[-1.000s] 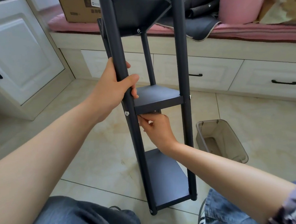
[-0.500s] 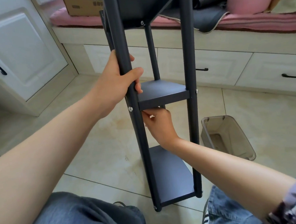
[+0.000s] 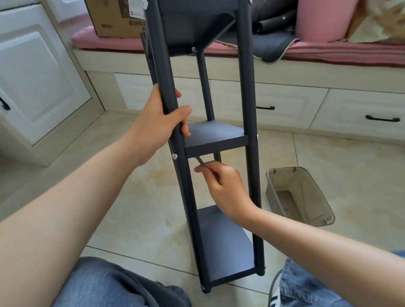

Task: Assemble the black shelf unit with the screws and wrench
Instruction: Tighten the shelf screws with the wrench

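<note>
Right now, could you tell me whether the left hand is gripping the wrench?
No, the left hand grips the shelf unit's front left post, while the right hand pinches the thin wrench under the middle shelf.

Beige tiled floor [image 3: 134, 219], black shelf unit [image 3: 226, 246] standing at its centre, clear plastic bin [image 3: 299, 195] at three o'clock beside it
</note>
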`<state>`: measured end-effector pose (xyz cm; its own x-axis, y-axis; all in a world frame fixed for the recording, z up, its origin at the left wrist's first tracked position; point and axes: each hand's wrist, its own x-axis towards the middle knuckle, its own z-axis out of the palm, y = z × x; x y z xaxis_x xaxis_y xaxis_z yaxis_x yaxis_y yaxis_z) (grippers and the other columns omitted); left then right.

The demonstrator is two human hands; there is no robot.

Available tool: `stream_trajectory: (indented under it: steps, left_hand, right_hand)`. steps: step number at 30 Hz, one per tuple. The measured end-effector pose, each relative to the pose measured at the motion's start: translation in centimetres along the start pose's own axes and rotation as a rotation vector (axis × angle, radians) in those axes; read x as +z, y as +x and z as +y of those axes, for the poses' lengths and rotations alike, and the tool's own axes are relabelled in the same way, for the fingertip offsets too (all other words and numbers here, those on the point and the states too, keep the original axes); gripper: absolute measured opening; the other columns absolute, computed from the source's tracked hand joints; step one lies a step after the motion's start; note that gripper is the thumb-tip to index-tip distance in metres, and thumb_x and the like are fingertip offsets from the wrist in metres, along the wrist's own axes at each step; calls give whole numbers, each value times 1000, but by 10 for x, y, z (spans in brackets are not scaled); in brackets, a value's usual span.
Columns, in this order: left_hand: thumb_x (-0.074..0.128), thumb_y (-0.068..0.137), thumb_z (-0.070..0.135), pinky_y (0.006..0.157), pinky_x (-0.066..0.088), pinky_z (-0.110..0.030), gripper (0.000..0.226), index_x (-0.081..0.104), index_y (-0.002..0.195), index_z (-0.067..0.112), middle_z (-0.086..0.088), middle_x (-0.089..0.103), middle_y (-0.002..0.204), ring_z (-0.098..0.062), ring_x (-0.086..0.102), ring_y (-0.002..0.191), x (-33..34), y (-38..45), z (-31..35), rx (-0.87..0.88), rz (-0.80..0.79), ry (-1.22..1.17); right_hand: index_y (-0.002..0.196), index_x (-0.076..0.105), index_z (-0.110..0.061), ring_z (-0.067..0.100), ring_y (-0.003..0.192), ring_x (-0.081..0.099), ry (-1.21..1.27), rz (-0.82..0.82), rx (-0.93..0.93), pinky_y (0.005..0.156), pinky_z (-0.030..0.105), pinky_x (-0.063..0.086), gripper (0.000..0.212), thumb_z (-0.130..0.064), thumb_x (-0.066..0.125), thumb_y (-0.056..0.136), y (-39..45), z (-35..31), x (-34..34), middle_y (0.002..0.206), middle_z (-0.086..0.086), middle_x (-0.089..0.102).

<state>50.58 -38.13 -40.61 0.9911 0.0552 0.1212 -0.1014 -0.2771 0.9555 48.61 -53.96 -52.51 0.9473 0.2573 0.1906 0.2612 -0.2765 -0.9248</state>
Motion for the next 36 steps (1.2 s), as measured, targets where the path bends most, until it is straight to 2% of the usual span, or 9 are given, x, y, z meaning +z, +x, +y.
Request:
stream_trajectory:
  steps: [2,7,11,15,20,24,28,31,36]
  left_hand:
    - [57,100,11,93,51,-61,25,41,119,13,0,58,66,-21,58,65,0,0,0,-1,5,4]
    - [57,100,11,94,52,-60,25,41,118,13,-2,58,68,-20,59,65,0,3,-2,3,8,20]
    - [57,100,11,94,52,-59,24,41,117,13,-2,57,69,-20,59,66,-1,4,-3,12,10,25]
    - [57,100,11,92,53,-59,24,40,117,14,-3,57,70,-20,59,65,-1,6,-3,17,14,27]
    - [57,100,12,92,53,-59,24,40,117,15,0,58,68,-19,59,65,-1,6,-4,22,11,25]
    - [57,100,13,92,54,-59,24,40,117,15,3,58,64,-19,60,64,-2,7,-5,22,9,24]
    - [57,99,13,92,54,-58,24,41,116,16,2,58,66,-18,60,64,-2,7,-5,21,5,19]
    - [57,99,12,91,54,-58,23,40,115,15,1,58,67,-19,59,64,-2,7,-5,23,4,15]
    - [57,100,10,92,54,-58,25,39,117,13,-1,56,69,-19,57,62,-2,9,-5,17,1,-11]
  right_hand:
    - [101,70,-8,-9,55,51,8,11,-8,54,6,35,24,-8,47,102,0,-5,-1,89,-4,68]
    - [105,73,-6,-8,50,50,65,59,30,51,5,35,23,-9,51,101,4,-9,1,56,-26,53]
    - [106,75,-7,2,46,43,104,72,51,48,9,30,22,-10,54,100,9,-10,3,45,-25,47]
    - [108,75,-13,5,47,38,167,66,94,50,9,30,21,-13,56,100,12,-10,4,47,-21,48]
    - [92,75,-33,13,58,34,237,50,130,57,23,35,22,-19,59,98,14,-11,8,53,-13,44]
    - [88,73,-41,16,61,39,275,60,152,57,17,38,29,-17,60,97,18,-10,12,56,-14,54]
    - [81,73,-42,15,58,42,326,79,152,56,10,40,33,-16,62,96,22,-7,19,60,-8,59]
    - [80,74,-41,6,54,49,355,84,155,57,10,45,31,-18,62,96,25,-5,21,68,-6,67]
    - [96,78,-18,6,58,51,372,82,165,60,15,49,15,-15,63,95,28,1,28,78,-1,68]
